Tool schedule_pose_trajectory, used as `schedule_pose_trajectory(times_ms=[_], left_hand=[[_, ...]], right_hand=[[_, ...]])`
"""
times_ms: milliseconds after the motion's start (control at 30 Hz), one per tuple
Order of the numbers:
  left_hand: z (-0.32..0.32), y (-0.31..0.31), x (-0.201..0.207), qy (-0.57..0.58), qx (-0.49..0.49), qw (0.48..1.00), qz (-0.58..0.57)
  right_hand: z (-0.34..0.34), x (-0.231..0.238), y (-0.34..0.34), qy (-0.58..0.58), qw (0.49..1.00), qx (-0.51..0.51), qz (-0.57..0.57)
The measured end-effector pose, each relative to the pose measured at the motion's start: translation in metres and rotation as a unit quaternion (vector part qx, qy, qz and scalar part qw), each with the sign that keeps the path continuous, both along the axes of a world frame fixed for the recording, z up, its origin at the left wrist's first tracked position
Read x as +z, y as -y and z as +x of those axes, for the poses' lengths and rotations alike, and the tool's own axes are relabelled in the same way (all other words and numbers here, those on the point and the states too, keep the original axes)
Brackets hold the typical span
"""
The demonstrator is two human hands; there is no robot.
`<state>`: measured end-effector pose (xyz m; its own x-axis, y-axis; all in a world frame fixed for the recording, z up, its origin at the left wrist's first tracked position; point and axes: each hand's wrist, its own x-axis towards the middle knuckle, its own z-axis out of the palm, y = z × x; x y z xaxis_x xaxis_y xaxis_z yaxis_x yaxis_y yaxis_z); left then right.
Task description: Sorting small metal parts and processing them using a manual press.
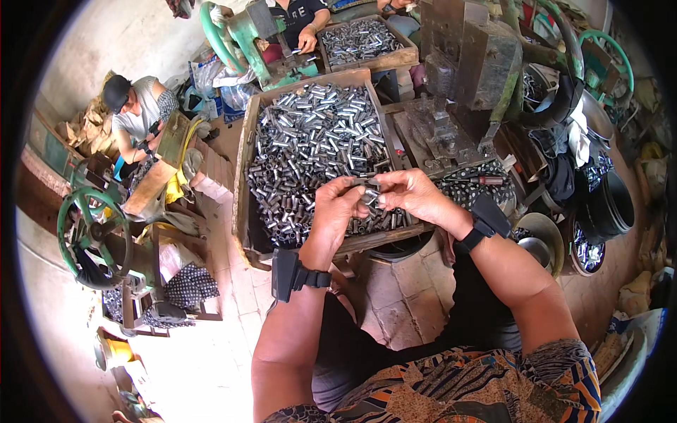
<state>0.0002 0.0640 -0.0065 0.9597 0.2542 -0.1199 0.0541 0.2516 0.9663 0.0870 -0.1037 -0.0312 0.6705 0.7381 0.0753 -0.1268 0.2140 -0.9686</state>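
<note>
My left hand [338, 202] and my right hand [412, 195] meet above the near right part of a wooden tray [240, 190]. Fingers of both hands are pinched around small metal tubes [369, 194], whose exact number and fit I cannot make out. Many loose metal sleeves [317, 134] fill the tray, shiny toward the far side and darker toward the near left. Black bands with boxy devices sit on both wrists. Just right of the tray stands a heavy metal press [451, 134] with a greasy bed.
A screwdriver [486, 181] lies on dotted cloth beside the press. Buckets [608, 211] and a metal bowl [539, 240] stand at the right. Another filled tray [360, 42] and a person's hand [307, 39] are beyond. At left, a person [137, 116] sits near a green handwheel [92, 236].
</note>
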Motion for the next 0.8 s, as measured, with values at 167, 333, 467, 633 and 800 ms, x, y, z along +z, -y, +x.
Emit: schedule_pose_trajectory(times_ms=[167,333,467,633,800], left_hand=[[0.0,0.0,-0.002,0.033,0.019,0.999,0.027],[0.001,0.005,0.002,0.036,0.049,0.998,0.023],[0.0,0.003,0.001,0.025,0.05,0.998,0.015],[0.0,0.008,0.003,0.019,0.043,0.999,-0.012],[0.003,0.009,0.0,0.042,0.049,0.998,-0.022]], right_hand=[[-0.005,0.003,0.0,0.124,0.985,0.062,-0.105],[-0.001,0.001,0.0,0.089,0.994,0.035,-0.045],[0.001,0.013,0.003,0.001,0.997,-0.074,-0.008],[0.003,0.015,0.005,-0.029,0.99,-0.127,0.045],[-0.002,0.013,-0.002,-0.068,0.988,-0.126,0.051]])
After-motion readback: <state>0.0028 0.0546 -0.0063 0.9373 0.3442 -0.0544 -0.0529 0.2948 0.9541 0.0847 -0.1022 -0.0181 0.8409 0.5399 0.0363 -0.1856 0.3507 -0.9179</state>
